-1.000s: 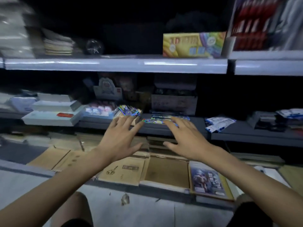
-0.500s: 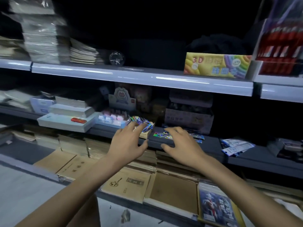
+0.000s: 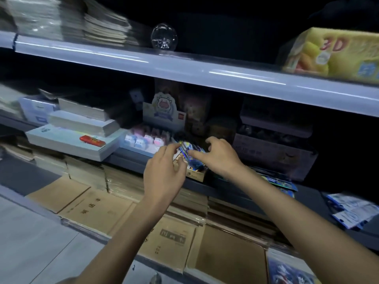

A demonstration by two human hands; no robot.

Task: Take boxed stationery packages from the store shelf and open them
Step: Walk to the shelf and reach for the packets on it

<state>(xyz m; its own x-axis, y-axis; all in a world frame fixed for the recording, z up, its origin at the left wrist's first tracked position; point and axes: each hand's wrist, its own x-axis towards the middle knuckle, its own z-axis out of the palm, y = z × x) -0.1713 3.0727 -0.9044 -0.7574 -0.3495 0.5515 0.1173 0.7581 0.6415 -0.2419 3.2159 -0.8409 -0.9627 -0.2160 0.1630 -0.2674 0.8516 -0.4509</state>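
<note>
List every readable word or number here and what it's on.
"3D": yellow box on the top shelf.
Characters on the brown folders: blurred, unreadable.
Cow display card, red box, blue packets, foil packs: print too small or blurred.

Seen on my remote feed: the only lettering I can read is a red "3D" on the yellow box (image 3: 332, 56) on the upper shelf (image 3: 184, 68). Characters printed on the brown notebook covers (image 3: 96, 208) below are too blurred to read.
</note>
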